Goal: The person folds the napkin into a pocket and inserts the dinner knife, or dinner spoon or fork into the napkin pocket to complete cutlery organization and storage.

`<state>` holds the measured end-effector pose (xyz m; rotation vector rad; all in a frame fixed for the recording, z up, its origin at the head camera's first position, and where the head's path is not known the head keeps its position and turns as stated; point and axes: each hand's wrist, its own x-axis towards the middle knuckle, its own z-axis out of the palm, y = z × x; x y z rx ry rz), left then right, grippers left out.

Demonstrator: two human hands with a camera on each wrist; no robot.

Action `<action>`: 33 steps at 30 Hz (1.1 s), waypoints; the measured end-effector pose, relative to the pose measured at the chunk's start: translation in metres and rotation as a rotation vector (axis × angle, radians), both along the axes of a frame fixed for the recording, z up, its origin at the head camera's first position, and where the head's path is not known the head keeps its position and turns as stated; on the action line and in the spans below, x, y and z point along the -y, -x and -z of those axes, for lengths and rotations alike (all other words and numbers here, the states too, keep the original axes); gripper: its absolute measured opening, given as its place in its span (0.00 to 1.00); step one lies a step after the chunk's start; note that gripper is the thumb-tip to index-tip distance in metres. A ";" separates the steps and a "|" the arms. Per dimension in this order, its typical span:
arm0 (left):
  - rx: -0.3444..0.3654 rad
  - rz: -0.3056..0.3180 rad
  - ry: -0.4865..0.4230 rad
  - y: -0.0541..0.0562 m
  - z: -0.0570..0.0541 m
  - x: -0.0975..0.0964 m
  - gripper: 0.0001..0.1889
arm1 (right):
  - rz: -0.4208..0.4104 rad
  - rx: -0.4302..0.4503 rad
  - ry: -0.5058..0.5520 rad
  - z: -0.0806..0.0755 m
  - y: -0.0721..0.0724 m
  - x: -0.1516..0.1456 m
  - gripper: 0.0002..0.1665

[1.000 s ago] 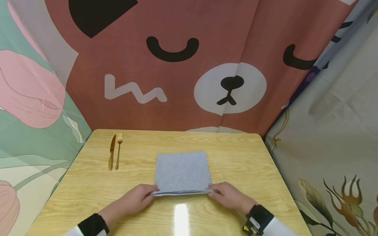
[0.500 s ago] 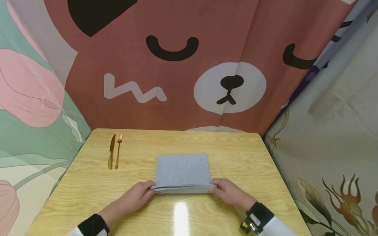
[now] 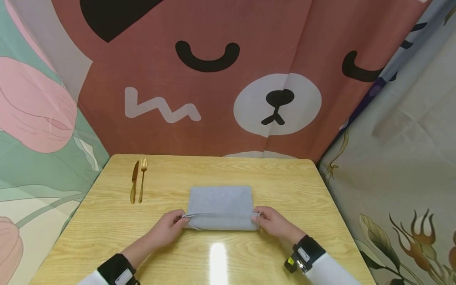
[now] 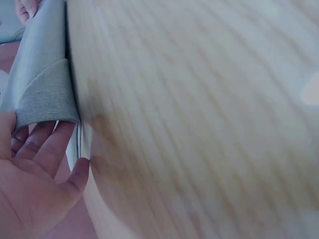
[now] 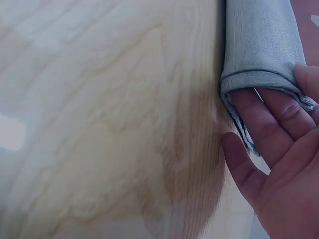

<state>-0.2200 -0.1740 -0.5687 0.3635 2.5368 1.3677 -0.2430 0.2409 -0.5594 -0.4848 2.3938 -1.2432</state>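
A folded grey-blue cloth [image 3: 221,200] lies near the middle of the wooden table, its near part turned up and over in a fold. My left hand [image 3: 171,225] pinches the left end of the turned edge between thumb and fingers. At the right end, my right hand [image 3: 272,222] pinches the same edge. Both wrist views show some fingers tucked inside the fold of the cloth [image 4: 47,84], with the thumb on its outside. In the right wrist view the little finger of the right hand [image 5: 279,149] stays outside the cloth, close to the table.
A gold knife [image 3: 133,182] and a gold fork [image 3: 143,181] lie side by side at the table's far left. Behind the wooden table [image 3: 285,178] hangs a curtain [image 3: 213,99] with a bear print. Patterned cloth hangs at both sides.
Both hands have moved away from the person, carrying the cloth's near edge up and over its top. The visible flat part has become shorter and the folded strip in front wider.
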 end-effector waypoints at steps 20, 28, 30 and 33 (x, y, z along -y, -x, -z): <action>0.056 -0.128 0.041 0.025 -0.005 -0.016 0.21 | 0.200 0.100 -0.004 0.003 0.018 0.017 0.12; 0.059 -0.146 0.121 0.035 0.003 -0.019 0.20 | 0.288 0.044 -0.091 0.006 0.019 0.026 0.09; 0.050 -0.151 0.148 0.037 0.002 -0.020 0.20 | 0.291 0.017 -0.127 0.006 0.018 0.028 0.09; 0.039 -0.162 0.193 0.038 0.001 -0.021 0.20 | 0.297 -0.023 -0.188 0.008 0.019 0.029 0.09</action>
